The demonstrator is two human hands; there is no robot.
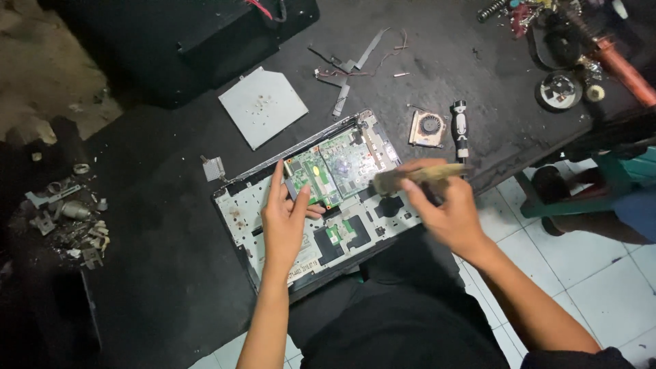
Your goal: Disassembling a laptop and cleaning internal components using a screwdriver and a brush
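Observation:
An opened laptop base (239,212) lies at the table's near edge, its green circuit board (335,167) exposed. My left hand (285,217) rests flat on the base with fingers spread, fingertips touching the board's left edge. My right hand (447,208) grips a wooden-handled brush (417,176), whose bristle end hovers over the board's right side; it is blurred.
A grey drive cover (263,106) lies behind the laptop, beside loose ribbon cables (348,68). A cooling fan (428,128) and a screwdriver (460,128) sit to the right. Small metal parts (68,219) pile at the left. Tools clutter the back right corner (567,41). Tiled floor is below.

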